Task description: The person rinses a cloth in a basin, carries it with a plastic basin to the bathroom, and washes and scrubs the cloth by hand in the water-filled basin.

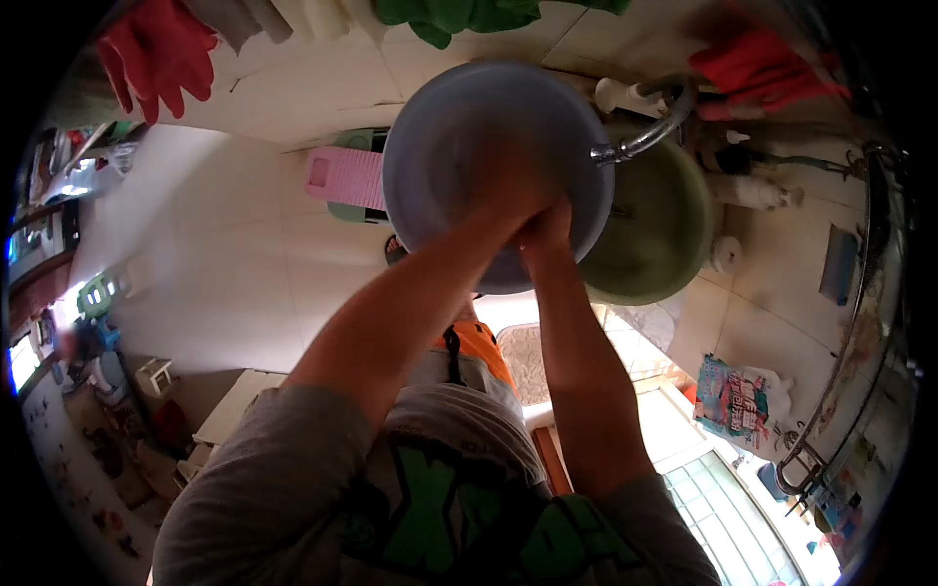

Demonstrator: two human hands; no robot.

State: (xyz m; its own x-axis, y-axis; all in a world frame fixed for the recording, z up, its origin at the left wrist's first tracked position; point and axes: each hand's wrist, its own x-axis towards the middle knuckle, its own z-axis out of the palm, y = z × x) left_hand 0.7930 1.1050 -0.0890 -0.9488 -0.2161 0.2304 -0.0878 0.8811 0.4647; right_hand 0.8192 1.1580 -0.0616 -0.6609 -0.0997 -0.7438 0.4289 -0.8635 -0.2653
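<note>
A grey-blue basin (430, 127) fills the upper middle of the head view, and both my hands are over or inside it. My left hand (518, 176) is smeared by motion and shadow, so its fingers do not show clearly. Close against the left wrist is my right hand (550, 225); the two overlap, and its fingers are mostly hidden. Whether either hand holds something cannot be made out. A curved metal faucet (650, 137) ends over the basin's right rim. Partly beneath that rim sits a green basin (674, 230).
A pink washboard (342, 178) sticks out left of the basin. Red rubber gloves (161, 63) hang at upper left, with more red gloves (762, 73) at upper right. Green cloth (459, 15) hangs at the top. A printed plastic bag (738, 396) is at right.
</note>
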